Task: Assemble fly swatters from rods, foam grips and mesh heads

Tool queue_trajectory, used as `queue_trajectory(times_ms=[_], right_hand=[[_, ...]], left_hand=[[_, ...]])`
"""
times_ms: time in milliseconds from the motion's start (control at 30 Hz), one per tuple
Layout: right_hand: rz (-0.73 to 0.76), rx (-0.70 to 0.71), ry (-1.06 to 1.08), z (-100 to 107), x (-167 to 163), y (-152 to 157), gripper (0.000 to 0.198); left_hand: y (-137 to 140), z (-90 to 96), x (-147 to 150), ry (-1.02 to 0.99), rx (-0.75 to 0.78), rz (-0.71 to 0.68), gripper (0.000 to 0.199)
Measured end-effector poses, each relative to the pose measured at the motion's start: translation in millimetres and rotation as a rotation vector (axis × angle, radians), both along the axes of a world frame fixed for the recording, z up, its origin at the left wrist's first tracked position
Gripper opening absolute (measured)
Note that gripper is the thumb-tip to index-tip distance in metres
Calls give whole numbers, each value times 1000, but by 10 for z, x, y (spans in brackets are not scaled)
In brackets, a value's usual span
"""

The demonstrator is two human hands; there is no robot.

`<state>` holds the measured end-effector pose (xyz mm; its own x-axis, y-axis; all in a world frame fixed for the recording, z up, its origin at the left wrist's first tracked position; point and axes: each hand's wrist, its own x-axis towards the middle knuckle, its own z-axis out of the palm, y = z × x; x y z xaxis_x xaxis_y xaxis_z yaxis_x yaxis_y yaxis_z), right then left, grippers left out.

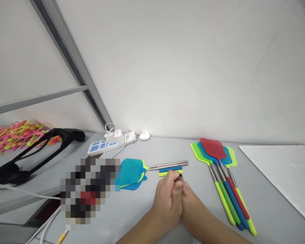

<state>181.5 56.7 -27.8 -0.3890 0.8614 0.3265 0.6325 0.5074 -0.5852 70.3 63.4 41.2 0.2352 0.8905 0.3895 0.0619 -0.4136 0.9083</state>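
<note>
My left hand [166, 200] and my right hand [193, 206] are closed and pressed together above the table. A thin rod with a dark end [179, 176] pokes out at the top between them; the rest of it is hidden in my fingers. Just beyond the hands lie a yellow-green handle grip [164, 174] and a blue handle grip [170, 168]. Several thin metal rods [169, 164] lie side by side behind the grips. Left of these, loose fly swatter heads [132, 171], blue and yellow-green, are stacked on the table.
Several whole fly swatters [226, 183] lie fanned at the right, beside a white sheet [282, 173]. Back left is a power strip [101, 147] with plugs and cables, near a small white round device [144, 136]. A black strap-like frame [48, 159] and colourful bands [20, 135] lie far left.
</note>
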Motion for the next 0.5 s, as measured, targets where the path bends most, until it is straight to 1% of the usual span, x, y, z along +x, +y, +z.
queue_trajectory(times_ms=[133,233,367,500], right_hand=[[80,71,-158,41,-18,21,35],[79,68,-237,116,-22,15,43],[70,27,-203,129,-26,-13,44],[32,-58,-50,90,-43,-11,30]], left_hand=[[4,-25,-34,-20,-14,-13,31],[16,-36,-44,-4,-5,-13,32],[15,-53,-46,7,-12,-17,32],[-4,-81,-54,44,-24,-11,31]])
